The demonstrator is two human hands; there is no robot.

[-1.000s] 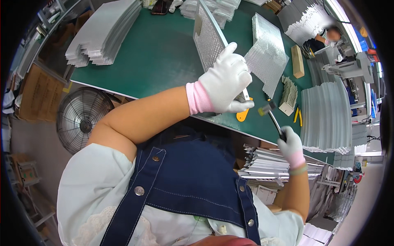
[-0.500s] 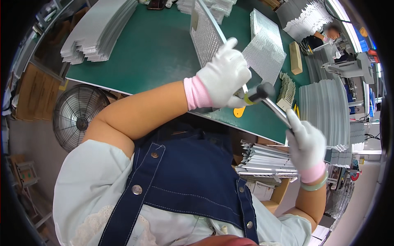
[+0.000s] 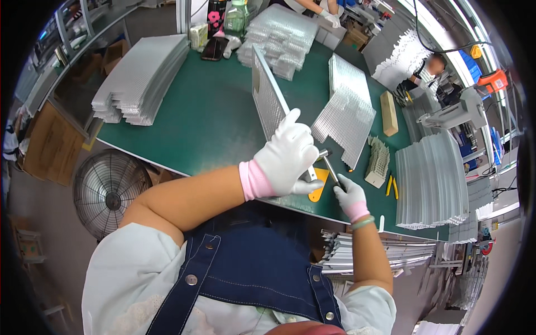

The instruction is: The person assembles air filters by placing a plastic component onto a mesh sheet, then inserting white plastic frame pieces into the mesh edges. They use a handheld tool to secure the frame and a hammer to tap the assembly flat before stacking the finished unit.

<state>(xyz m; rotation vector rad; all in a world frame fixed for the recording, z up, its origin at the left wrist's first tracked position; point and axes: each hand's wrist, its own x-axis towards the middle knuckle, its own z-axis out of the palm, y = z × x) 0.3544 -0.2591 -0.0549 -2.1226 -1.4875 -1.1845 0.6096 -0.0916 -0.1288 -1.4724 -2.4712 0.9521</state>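
One silver-framed panel [image 3: 264, 95] is grasped on edge by the gloved left hand [image 3: 283, 157] near the tabletop's [image 3: 215, 137] front edge; one hammer [image 3: 331, 169] is clenched in the gloved right hand [image 3: 350, 197], head near the panel. One wooden block [image 3: 389, 114] is seen toward the right edge.

Hammer [image 3: 331, 170] in right grip [image 3: 350, 197]
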